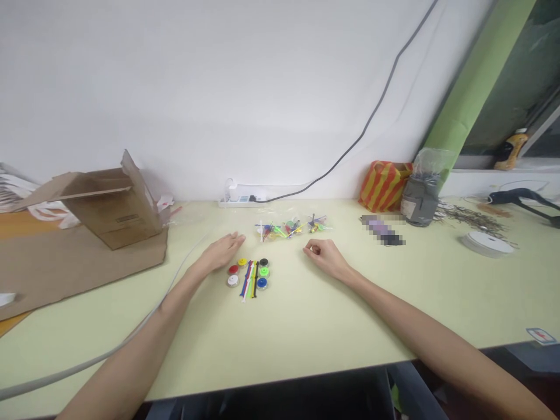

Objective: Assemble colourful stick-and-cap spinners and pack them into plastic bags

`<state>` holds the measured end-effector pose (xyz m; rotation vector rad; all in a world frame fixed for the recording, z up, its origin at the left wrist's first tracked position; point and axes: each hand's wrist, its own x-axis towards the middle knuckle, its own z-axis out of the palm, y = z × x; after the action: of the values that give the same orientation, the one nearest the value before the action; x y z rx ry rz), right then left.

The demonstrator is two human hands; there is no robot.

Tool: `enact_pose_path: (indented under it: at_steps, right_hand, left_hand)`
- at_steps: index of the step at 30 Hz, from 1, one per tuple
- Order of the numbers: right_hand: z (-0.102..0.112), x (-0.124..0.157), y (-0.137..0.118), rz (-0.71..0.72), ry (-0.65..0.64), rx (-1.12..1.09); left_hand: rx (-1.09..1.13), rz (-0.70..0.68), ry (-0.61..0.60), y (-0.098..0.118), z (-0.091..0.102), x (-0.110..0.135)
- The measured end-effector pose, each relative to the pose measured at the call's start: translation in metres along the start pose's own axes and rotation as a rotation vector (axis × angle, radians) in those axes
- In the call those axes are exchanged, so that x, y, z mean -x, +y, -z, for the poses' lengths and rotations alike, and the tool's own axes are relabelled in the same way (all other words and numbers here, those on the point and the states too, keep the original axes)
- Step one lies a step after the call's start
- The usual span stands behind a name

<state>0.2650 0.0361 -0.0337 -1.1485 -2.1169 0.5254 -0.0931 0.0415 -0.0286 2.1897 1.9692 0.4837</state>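
My left hand point(224, 251) lies on the pale table with its fingers stretched out, holding nothing. Just right of and below it are small round discs with coloured tops: a yellow one point(242, 262), a red one point(233, 269), a white one point(233, 280), a black one point(263, 262), a green one point(264, 272) and a blue one point(262, 283). Between the two columns several coloured plastic sticks point(249, 281) lie side by side. My right hand point(324, 256) rests further right, fingers curled in, with nothing visible in them. Clear bags of colourful small parts point(289, 228) lie behind, between the hands.
An open cardboard box point(114, 210) stands at left on flat cardboard point(87, 268). A grey cable point(105, 354) crosses my left forearm. Behind are a power strip point(240, 197), a striped bag point(380, 186) and a grey container point(419, 201). A white spool point(487, 243) sits right.
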Motion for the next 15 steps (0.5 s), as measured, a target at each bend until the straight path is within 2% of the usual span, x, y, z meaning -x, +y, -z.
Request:
enact_pose_path:
  at_steps: [3,8,12,15]
  right_hand:
    - [0.000,0.000,0.000,0.004,0.005,0.007]
    - [0.000,-0.001,0.001,0.007,0.008,0.003]
    - [0.000,-0.001,0.001,0.010,0.004,-0.013]
    - [0.000,-0.001,0.000,0.001,0.014,-0.022]
  left_hand:
    - [-0.011,-0.001,0.019,0.003,0.004,0.003]
    - [-0.058,0.040,0.129,0.016,0.011,0.014]
    - [-0.084,0.107,0.304,0.030,0.017,0.017]
    - [-0.030,0.076,0.479,0.041,0.019,0.020]
